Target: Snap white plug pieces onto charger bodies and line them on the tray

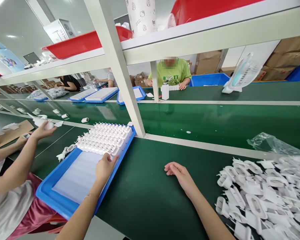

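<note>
My left hand [104, 170] reaches over the blue tray [48, 190], its thumb and fingers closed at a white plastic part [114, 152] at the near right end of the packed rows. The fingers partly cover that part. Several rows of matching white parts [103, 135] stand upright in the far half of the tray, thin tips pointing up. A pale sheet [75, 175] lines the near half. My right hand [178, 173] hovers over the green table, fingers loosely bent and nothing seen in them. To its right lies a large heap of loose white plastic parts [260, 196].
A white post [120, 70] rises behind the tray and carries a shelf. Beyond runs a green conveyor belt [190, 121] with a few white pieces [85, 120]. A clear plastic bag [272, 143] lies behind the heap. At left, a co-worker's hand [43, 130] holds white parts.
</note>
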The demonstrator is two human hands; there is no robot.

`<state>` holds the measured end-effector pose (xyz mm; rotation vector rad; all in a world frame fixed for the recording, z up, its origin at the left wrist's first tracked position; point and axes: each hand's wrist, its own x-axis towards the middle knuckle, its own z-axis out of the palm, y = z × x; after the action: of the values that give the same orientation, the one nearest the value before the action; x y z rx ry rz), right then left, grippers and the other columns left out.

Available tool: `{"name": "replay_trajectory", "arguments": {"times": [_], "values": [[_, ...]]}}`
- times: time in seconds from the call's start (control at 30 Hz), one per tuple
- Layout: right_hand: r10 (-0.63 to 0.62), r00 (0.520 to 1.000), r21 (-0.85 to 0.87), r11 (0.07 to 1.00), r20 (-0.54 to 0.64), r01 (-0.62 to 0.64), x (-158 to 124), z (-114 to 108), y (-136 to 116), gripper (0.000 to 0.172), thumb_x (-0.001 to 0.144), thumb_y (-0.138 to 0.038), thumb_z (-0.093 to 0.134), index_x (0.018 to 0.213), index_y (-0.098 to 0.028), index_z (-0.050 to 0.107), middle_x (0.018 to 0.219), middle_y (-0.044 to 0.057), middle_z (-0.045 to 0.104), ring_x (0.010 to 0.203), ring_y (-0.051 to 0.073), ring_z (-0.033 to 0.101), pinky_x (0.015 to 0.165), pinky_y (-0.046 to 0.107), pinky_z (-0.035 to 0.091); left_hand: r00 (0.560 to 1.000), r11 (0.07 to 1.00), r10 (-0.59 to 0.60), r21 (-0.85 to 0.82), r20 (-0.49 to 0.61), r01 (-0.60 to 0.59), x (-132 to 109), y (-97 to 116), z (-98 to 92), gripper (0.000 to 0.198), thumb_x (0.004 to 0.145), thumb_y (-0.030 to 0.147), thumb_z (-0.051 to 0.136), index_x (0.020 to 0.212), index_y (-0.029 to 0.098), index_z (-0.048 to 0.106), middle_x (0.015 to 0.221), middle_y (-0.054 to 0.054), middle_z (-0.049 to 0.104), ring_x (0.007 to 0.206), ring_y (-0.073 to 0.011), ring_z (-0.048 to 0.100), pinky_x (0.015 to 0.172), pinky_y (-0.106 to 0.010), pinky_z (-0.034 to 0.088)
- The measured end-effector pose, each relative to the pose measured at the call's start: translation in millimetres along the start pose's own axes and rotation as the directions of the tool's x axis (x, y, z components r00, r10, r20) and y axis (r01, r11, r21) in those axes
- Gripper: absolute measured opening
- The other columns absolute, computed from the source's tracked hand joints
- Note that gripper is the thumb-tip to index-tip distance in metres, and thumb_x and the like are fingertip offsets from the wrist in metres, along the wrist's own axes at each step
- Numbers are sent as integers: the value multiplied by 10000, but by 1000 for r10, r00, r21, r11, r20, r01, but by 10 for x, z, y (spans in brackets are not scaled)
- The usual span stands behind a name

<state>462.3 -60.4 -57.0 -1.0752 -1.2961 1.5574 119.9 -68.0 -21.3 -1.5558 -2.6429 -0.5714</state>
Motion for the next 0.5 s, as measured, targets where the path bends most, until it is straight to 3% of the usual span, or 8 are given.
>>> {"name": "replay_trajectory", "arguments": {"times": [0.13, 0.23, 0.3, 0.4, 0.43, 0.5], "values": [[-8, 1000, -2, 1000, 3, 8, 3, 11, 10, 445, 833, -586, 476, 837, -187, 676, 829, 68, 659, 730, 183, 595, 733, 333, 476, 985, 980, 152, -117, -86, -162, -171, 138, -163, 384, 854, 493, 402, 618, 218, 275, 475, 46, 320, 443, -135, 382, 498, -242, 277], [-18, 1000, 1, 1000, 5, 18, 5, 13, 16, 427, 844, -568, 474, 842, -190, 673, 835, 62, 659, 736, 179, 595, 738, 325, 470, 936, 898, 351, -280, -13, -341, -433, 443, -258, 326, 880, 434, 390, 643, 215, 347, 533, 36, 375, 491, -122, 404, 536, -238, 328], [-22, 1000, 7, 1000, 5, 22, 8, 12, 17, 415, 844, -560, 481, 843, -190, 671, 836, 59, 660, 736, 174, 593, 736, 316, 463, 850, 805, 515, -403, 110, -435, -630, 719, -243, 306, 893, 403, 383, 656, 209, 390, 585, 19, 439, 543, -125, 441, 559, -240, 346], [-33, 999, 27, 999, -5, 33, 11, 19, 19, 420, 836, -565, 491, 836, -184, 666, 812, 58, 655, 711, 170, 585, 707, 305, 455, 669, 662, 710, -532, 219, -528, -854, 1148, -81, 339, 896, 381, 382, 611, 198, 371, 598, 6, 453, 549, -124, 435, 543, -257, 321], [-42, 999, 33, 999, -17, 42, 10, 25, 20, 427, 834, -571, 489, 827, -181, 663, 784, 55, 649, 698, 171, 580, 693, 302, 452, 630, 627, 743, -563, 225, -539, -896, 1280, 0, 358, 894, 385, 385, 592, 196, 348, 586, 5, 438, 539, -123, 423, 534, -262, 308], [-77, 994, 39, 996, -73, 80, 2, 41, 26, 441, 839, -580, 470, 788, -180, 650, 700, 40, 616, 665, 171, 563, 662, 296, 445, 599, 578, 772, -625, 213, -524, -931, 1517, 180, 389, 889, 401, 392, 569, 196, 308, 561, 9, 402, 526, -121, 401, 520, -269, 289]]}}
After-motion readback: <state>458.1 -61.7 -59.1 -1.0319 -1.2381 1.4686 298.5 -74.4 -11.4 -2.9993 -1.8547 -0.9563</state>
